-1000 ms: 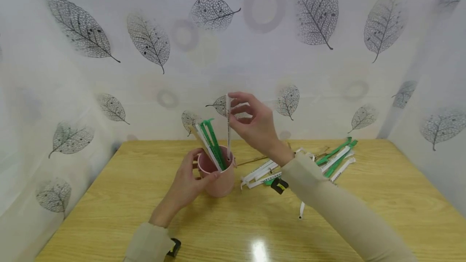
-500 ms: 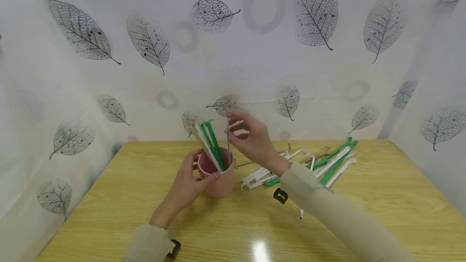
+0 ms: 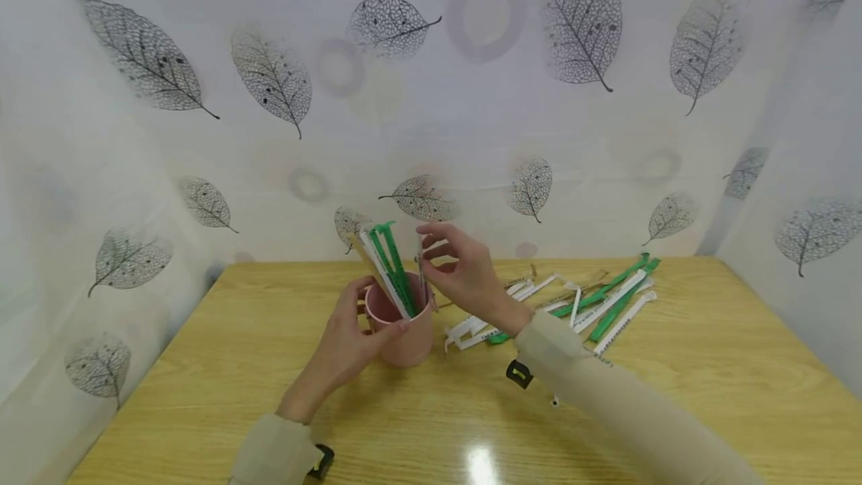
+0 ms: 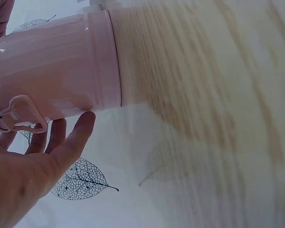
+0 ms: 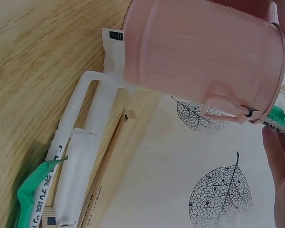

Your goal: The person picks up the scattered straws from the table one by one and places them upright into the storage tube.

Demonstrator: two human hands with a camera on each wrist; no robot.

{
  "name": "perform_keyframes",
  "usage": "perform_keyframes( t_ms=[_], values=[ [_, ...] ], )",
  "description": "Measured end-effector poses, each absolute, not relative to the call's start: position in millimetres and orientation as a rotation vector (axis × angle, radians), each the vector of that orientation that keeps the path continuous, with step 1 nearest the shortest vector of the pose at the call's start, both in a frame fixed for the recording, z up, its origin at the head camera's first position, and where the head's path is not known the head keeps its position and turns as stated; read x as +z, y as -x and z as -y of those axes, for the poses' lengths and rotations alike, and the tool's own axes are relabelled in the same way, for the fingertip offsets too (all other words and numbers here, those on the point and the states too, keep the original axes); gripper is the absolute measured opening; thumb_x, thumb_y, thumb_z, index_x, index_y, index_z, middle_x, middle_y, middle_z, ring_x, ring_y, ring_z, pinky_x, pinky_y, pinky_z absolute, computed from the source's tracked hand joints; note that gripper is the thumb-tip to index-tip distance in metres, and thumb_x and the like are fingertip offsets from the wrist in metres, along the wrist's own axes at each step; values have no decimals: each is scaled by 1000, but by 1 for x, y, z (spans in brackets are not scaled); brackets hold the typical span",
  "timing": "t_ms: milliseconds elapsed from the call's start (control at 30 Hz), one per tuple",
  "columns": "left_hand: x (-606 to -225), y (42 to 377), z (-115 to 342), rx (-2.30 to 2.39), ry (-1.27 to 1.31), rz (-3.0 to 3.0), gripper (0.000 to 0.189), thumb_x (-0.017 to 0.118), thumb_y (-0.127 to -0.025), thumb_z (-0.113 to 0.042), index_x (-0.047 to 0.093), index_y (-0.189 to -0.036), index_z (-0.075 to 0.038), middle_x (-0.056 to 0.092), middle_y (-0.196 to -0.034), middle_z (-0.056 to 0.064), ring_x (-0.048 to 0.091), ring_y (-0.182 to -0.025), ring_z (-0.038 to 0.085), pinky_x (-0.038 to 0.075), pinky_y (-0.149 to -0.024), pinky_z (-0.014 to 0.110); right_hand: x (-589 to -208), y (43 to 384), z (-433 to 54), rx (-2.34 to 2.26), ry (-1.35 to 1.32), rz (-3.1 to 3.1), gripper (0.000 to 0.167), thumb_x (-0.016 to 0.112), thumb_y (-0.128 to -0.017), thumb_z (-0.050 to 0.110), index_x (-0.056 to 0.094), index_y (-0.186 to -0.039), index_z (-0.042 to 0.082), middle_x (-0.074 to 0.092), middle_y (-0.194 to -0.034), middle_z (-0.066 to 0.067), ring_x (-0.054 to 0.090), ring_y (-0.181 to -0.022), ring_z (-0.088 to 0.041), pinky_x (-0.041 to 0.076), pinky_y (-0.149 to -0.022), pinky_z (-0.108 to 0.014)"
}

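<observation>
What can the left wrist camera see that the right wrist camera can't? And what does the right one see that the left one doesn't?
Only the left wrist view shows the left hand with a fingertip close to the bottom end of the pink cup.

Only the right wrist view shows a loose brown straw with tiny writing and a loose green straw.

Both show the pink cup, some wooden table and leaf pictures behind it.
</observation>
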State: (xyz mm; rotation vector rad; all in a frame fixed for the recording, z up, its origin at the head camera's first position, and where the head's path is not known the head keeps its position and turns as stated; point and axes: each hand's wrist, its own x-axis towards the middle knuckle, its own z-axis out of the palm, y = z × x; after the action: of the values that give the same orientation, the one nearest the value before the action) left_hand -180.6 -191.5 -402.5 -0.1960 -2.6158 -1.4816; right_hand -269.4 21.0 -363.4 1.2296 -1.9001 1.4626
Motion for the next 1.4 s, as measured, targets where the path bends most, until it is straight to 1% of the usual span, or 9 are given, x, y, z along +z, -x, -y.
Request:
perform_keyframes(
  t_ms=[233, 433, 567, 733, 833, 900, 1033, 1167, 1400],
  values=[
    [-402, 183, 191, -1501, 185, 2611, 84, 83, -86, -38, 34, -151, -17, 49, -141, 11, 56, -123, 30, 55, -93, 39, -364, 272, -20, 1446, -1234, 1906, 50, 68, -87, -14, 56, -135, -1, 67, -104, -23, 76, -86, -32, 63, -71, -26],
    [-401, 184, 191, -1513, 190, 2603, 81, 82, -87, -36, 35, -149, -17, 50, -140, 11, 56, -123, 29, 55, -93, 38, -363, 271, -25, 1433, -1185, 1987, 66, 68, -89, -11, 46, -149, 3, 70, -110, -22, 77, -90, -34, 62, -70, -25],
    [-401, 184, 191, -1502, 188, 2602, 80, 82, -86, -37, 35, -149, -16, 51, -139, 12, 56, -124, 29, 56, -93, 38, -363, 269, -34, 1432, -1132, 2028, 71, 69, -89, -10, 42, -153, 7, 72, -113, -21, 78, -91, -33, 63, -69, -28],
    [-401, 185, 191, -1502, 198, 2600, 80, 82, -87, -37, 35, -148, -16, 50, -139, 12, 55, -124, 29, 56, -93, 38, -362, 265, -54, 1345, -1138, 2118, 51, 70, -90, -8, 59, -138, 6, 74, -108, -16, 77, -90, -27, 63, -71, -30],
    [-402, 184, 191, -1507, 197, 2602, 80, 82, -87, -36, 35, -149, -16, 50, -140, 12, 56, -123, 30, 56, -93, 39, -364, 263, -72, 1206, -1242, 2247, 32, 68, -91, -6, 69, -122, 4, 76, -107, -12, 75, -91, -22, 62, -73, -25],
    [-402, 184, 192, -1510, 194, 2609, 81, 81, -87, -36, 34, -149, -17, 50, -140, 13, 57, -123, 31, 57, -94, 40, -366, 261, -83, 1038, -1350, 2351, 25, 67, -91, -6, 73, -114, 4, 76, -105, -10, 73, -89, -19, 61, -72, -24],
    [-402, 182, 191, -1520, 185, 2616, 83, 81, -88, -36, 31, -152, -18, 49, -142, 14, 57, -124, 32, 57, -95, 44, -370, 255, -104, 677, -1523, 2599, 23, 66, -93, -4, 74, -111, 7, 75, -105, -7, 71, -89, -16, 59, -73, -24],
    [-401, 180, 192, -1518, 178, 2607, 83, 80, -88, -36, 31, -152, -18, 50, -142, 15, 55, -127, 33, 57, -96, 45, -379, 248, -119, 420, -1551, 2788, 21, 69, -92, -3, 75, -110, 9, 74, -107, -6, 72, -95, -19, 58, -76, -26],
    [-403, 180, 191, -1523, 189, 2605, 82, 79, -89, -37, 30, -152, -17, 50, -140, 16, 57, -124, 33, 58, -94, 44, -394, 245, -130, 324, -1544, 2740, 24, 73, -85, -10, 77, -100, 8, 74, -96, -5, 73, -88, -20, 59, -72, -25]
  ],
)
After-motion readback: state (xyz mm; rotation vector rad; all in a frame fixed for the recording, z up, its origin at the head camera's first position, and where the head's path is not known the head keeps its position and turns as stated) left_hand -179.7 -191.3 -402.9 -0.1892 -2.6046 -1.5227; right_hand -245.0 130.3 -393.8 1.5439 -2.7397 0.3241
